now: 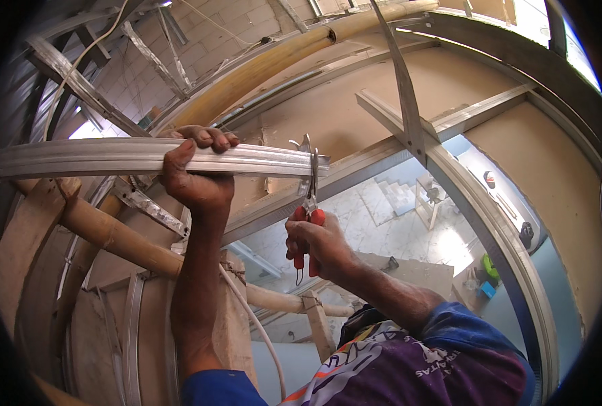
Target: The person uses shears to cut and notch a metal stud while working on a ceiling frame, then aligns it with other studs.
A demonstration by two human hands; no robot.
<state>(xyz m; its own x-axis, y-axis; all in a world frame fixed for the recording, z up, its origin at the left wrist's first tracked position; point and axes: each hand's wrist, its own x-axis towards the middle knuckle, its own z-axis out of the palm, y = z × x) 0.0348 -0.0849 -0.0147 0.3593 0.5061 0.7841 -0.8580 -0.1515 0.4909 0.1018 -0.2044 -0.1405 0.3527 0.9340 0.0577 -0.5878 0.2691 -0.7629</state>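
The left hand [199, 177] gripped the metal channel [111, 158] while the right hand [318, 245], at four o'clock, squeezed red-handled snips [309, 203]; keeping the blades square probably mattered.

Both arms raised; left hand [196, 179] gripping overhead, right hand [318, 243] clenched

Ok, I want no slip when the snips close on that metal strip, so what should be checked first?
1. Left hand gripping the metal strip: ok.
2. Right hand around the red handles of the snips: ok.
3. Blades at the strip's end: ok.
4. Left fingers away from the blades: ok.
5. Blades lined up on a cut mark: cannot tell.
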